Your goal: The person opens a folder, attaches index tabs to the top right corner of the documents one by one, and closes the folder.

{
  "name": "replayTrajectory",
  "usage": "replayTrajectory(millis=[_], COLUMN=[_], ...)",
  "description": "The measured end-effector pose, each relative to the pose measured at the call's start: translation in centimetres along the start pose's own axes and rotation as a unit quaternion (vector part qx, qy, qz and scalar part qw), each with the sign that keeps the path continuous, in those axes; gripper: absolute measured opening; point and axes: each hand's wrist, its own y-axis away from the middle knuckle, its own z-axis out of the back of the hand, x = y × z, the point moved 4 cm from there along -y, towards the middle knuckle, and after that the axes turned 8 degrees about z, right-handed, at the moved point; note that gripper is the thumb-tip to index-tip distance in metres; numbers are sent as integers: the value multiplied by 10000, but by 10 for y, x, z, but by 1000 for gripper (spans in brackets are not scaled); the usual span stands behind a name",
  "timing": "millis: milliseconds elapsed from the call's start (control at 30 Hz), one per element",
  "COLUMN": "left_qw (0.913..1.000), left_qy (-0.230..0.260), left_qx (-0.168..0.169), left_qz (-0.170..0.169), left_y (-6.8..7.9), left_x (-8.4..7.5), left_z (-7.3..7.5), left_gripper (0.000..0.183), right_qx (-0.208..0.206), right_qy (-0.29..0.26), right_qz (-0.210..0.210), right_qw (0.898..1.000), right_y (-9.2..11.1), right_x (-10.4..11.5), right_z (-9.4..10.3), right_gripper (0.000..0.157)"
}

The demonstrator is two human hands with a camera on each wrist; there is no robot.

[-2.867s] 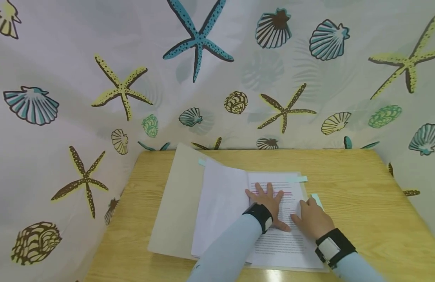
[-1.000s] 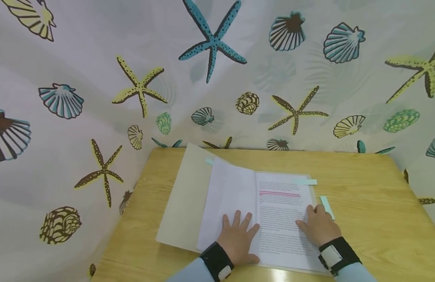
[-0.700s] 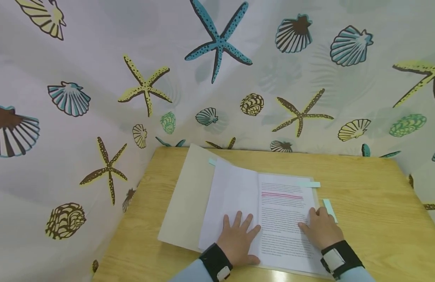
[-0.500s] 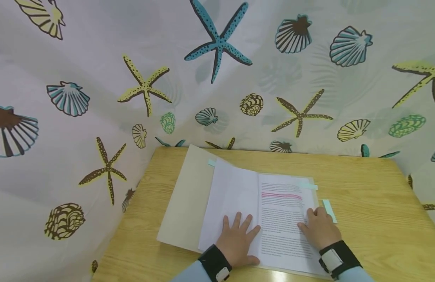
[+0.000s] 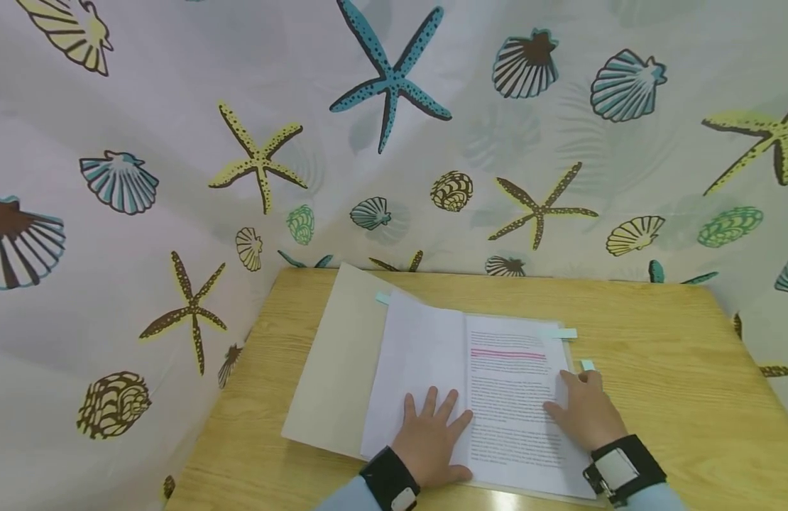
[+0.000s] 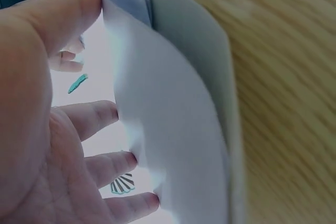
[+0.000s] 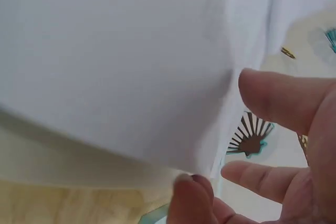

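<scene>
An opened cream folder (image 5: pixel 330 369) lies on the table with white pages inside. My left hand (image 5: pixel 431 440) rests spread on the blank left page (image 5: pixel 419 348), by the fold. In the left wrist view, its fingertips touch the white sheet (image 6: pixel 163 103). On the printed right page (image 5: pixel 505 397), one line is marked in pink. My right hand (image 5: pixel 591 415) is at this page's right edge, thumb touching the paper and a bent finger at the edge. The right wrist view shows the thumb and fingers apart around the page corner (image 7: pixel 184 145).
Pale green sticky tabs stick out from the page edge: an upper tab (image 5: pixel 563 333), a partly covered tab (image 5: pixel 588 365) and one on the left (image 5: pixel 382 298). Around the folder is the wooden table (image 5: pixel 675 383). A shell-and-starfish cloth (image 5: pixel 394 213) hangs behind and at the sides.
Earlier, my left hand moved from the printed page to the left page, where it stays. My right hand has shifted slightly right and now covers most of the lower tab.
</scene>
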Motion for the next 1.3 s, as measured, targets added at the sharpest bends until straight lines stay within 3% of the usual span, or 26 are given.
replayTrajectory(millis=[133,400,600,767,1033,1133,1200,1233,1300], left_qw=[10000,9995,9984,9958,9935,9935,9935,9935,9936], left_qy=[2,-2,244,159,208,294,341,376,489], left_qx=[-42,-316,-440,-809,-982,-945,-926,-915,-866], left_qz=[-28,-98,-243,-405,-544,-558,-564,-557,-528], left_y=[0,3,7,12,16,17,18,18,18], left_x=[-3,-8,-13,-20,-25,-25,-25,-24,-23], left_z=[1,8,16,29,38,40,42,42,42], left_gripper=[89,87,84,83,82,82,81,81,80], right_qx=[124,197,-211,-484,-1064,-717,-277,-8,566], right_qy=[-310,-1365,-1242,-1039,-607,-865,-1423,-1862,-2763], right_qz=[53,136,-18,1,567,482,400,379,388], right_qw=[9994,9904,9920,9934,9908,9925,9886,9818,9586], right_y=[3,12,16,19,22,23,25,26,28], right_x=[-9,-10,-11,-10,-4,-4,-3,-1,4], right_z=[12,25,24,26,34,34,34,33,31], right_gripper=[80,70,44,17,15,20,34,42,58])
